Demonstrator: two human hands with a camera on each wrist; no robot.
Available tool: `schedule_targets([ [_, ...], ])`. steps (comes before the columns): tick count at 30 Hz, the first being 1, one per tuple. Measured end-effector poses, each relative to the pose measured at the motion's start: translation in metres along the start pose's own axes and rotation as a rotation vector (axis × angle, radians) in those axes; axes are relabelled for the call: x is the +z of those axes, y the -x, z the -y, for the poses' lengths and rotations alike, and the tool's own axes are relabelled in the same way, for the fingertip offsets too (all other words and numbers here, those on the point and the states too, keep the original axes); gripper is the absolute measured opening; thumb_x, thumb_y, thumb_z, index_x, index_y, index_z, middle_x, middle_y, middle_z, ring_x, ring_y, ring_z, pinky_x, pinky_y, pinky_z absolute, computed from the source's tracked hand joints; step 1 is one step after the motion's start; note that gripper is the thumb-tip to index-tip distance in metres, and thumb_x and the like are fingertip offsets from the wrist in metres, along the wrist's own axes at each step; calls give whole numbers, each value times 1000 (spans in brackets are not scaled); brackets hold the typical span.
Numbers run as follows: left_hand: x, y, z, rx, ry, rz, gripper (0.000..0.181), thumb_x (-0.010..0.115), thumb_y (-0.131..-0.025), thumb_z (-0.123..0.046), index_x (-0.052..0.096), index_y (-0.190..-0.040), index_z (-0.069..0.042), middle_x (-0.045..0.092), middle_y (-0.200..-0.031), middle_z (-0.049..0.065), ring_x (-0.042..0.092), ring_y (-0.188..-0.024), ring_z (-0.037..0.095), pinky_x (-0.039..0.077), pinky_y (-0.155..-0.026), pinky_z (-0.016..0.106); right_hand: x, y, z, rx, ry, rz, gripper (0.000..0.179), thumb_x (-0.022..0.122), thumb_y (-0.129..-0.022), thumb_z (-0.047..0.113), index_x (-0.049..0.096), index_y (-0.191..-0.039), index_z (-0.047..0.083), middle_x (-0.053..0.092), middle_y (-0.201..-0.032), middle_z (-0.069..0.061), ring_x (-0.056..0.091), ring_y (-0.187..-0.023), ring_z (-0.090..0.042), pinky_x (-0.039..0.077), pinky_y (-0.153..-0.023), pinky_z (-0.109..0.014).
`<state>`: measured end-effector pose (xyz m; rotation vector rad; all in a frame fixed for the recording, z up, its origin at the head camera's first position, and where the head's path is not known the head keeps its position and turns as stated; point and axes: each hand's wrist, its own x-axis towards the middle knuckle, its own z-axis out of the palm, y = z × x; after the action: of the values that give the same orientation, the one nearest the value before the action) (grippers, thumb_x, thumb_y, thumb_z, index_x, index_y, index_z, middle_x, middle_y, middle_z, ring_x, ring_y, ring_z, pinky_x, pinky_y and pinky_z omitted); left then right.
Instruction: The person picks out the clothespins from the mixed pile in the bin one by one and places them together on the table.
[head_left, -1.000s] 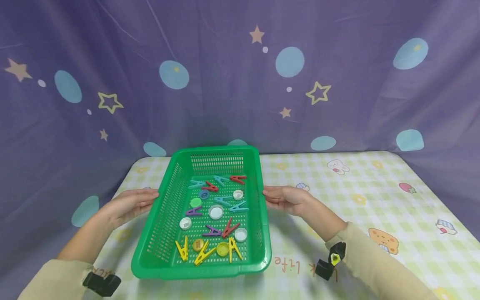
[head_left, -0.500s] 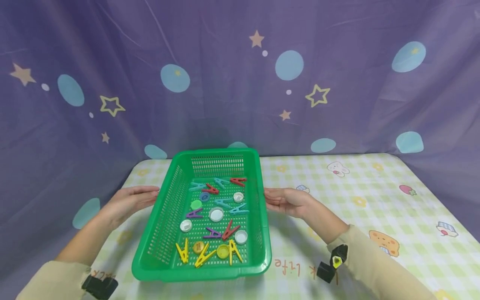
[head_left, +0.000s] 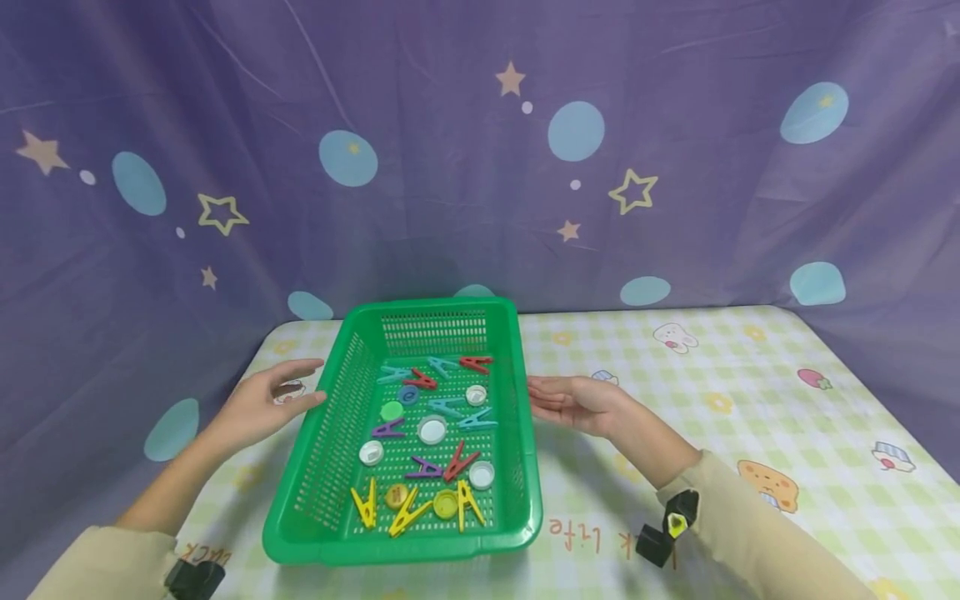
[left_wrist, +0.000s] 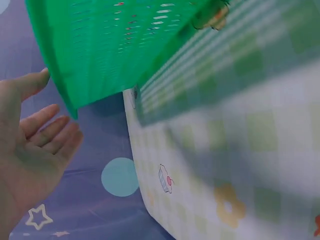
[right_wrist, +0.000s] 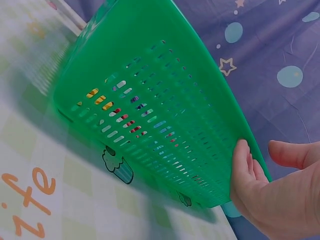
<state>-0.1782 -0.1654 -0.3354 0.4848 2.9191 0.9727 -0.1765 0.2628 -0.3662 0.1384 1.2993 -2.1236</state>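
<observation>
A green plastic basket [head_left: 405,550] stands on the checked tablecloth. Inside it lie several clothespins, such as a yellow clothespin [head_left: 365,506], a purple clothespin [head_left: 387,428], a red clothespin [head_left: 459,463] and a light-blue clothespin [head_left: 477,420]. Among them are bottle caps, including a white cap [head_left: 432,431] and a green cap [head_left: 392,411]. At the basket's left rim is my left hand [head_left: 255,406], thumb and fingers spread apart, nothing held. On the opposite side, the straight fingers of my right hand [right_wrist: 272,200] touch the basket wall just under the rim, with the thumb outside.
The tablecloth [head_left: 660,375] with cartoon prints extends to the right of the basket. A purple curtain [head_left: 450,217] with stars hangs behind the table. Dark wrist cameras sit on both sleeves, one beside the right forearm [head_left: 667,529].
My left hand's thumb and fingers have spread apart at the left rim, where they were held together before. The right hand and the basket stay nearly as they were.
</observation>
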Motion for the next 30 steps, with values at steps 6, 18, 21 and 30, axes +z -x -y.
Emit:
schedule_targets([
  [6, 5, 0, -1, 141, -140, -36, 60, 65, -91, -28, 45, -141, -2, 46, -145, 25, 53, -119, 51, 49, -91, 63, 0, 1, 0, -17, 28, 46, 57, 44, -99, 1, 18, -149, -10, 70, -100, 0, 67, -95, -8, 55, -89, -21],
  [18, 7, 3, 5, 201, -156, -16, 59, 61, -94, -28, 43, -144, -3, 42, -149, 23, 48, -128, 48, 48, -92, 63, 6, -5, -8, -44, 69, 13, 57, 42, -97, -6, 18, -148, -11, 71, -92, 4, 67, -84, -4, 56, -80, -16],
  [21, 8, 3, 5, 199, -158, -6, 60, 60, -95, -29, 41, -145, -4, 40, -150, 23, 47, -129, 48, 48, -93, 63, 7, -5, -8, -44, 63, -6, 57, 43, -98, -5, 19, -149, -10, 71, -90, 5, 67, -82, -3, 56, -78, -15],
  [30, 8, -3, 8, 198, -167, -9, 59, 59, -95, -30, 41, -145, -3, 40, -150, 23, 49, -126, 49, 50, -89, 62, 7, -7, -7, -37, 15, -25, 58, 45, -97, -4, 20, -149, -8, 69, -91, 3, 66, -82, -5, 56, -77, -15],
])
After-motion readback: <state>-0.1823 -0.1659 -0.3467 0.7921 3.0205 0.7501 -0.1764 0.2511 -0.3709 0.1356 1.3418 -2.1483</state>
